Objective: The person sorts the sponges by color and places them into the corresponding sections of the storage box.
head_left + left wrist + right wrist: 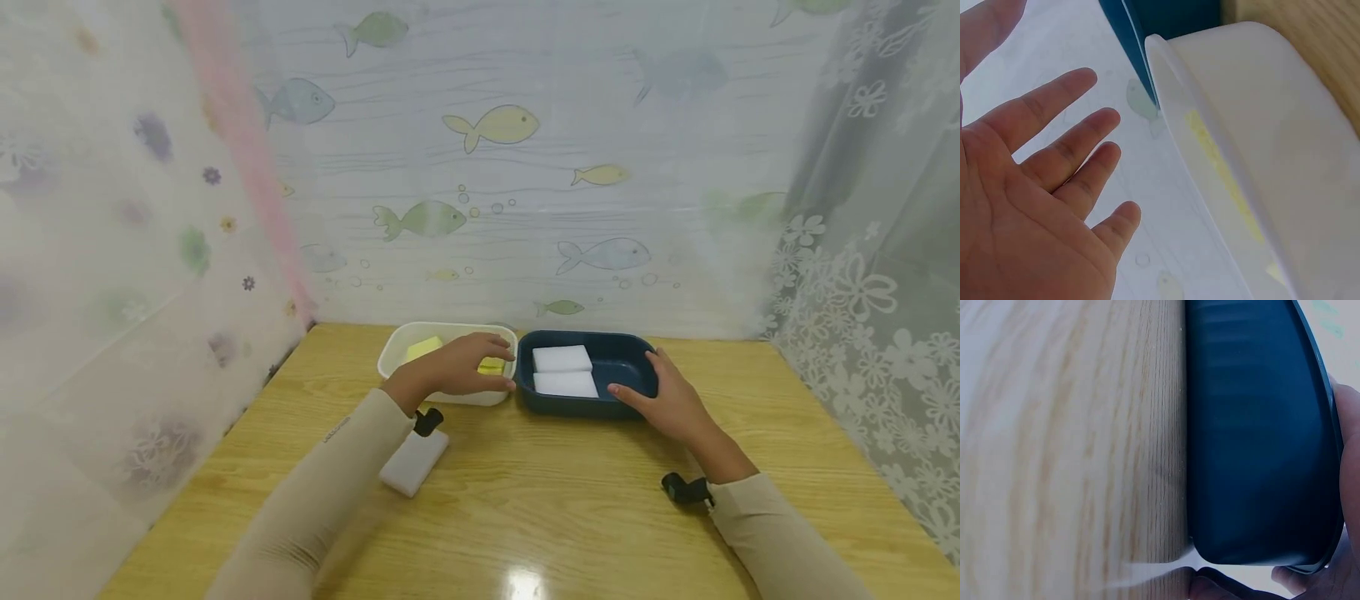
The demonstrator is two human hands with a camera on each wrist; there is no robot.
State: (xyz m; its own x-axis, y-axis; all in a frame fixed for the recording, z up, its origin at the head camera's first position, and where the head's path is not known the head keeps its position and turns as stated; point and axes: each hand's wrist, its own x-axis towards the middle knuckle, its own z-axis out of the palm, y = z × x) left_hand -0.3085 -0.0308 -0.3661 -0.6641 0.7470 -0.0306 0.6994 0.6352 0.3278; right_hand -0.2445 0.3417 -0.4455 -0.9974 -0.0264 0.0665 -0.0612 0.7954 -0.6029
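Note:
My left hand [465, 365] hovers over the white basin [390, 360], its fingers spread and holding nothing; the left wrist view shows the bare palm. Inside that basin are yellow sponge-like blocks [424, 347], partly hidden by the hand. My right hand [671, 400] grips the right end of the dark blue basin [577, 407], thumb over the near rim and fingers at the right rim. Two white sponge-like blocks [562, 358] lie side by side in its left half. Another white block [415, 462] lies on the table below my left wrist.
The basins stand side by side, nearly touching, toward the back of the wooden table [540, 492]. A fish-patterned curtain [510, 183] hangs behind, with floral sheets [855, 283] at the sides. Small black devices [684, 489] are worn on both wrists.

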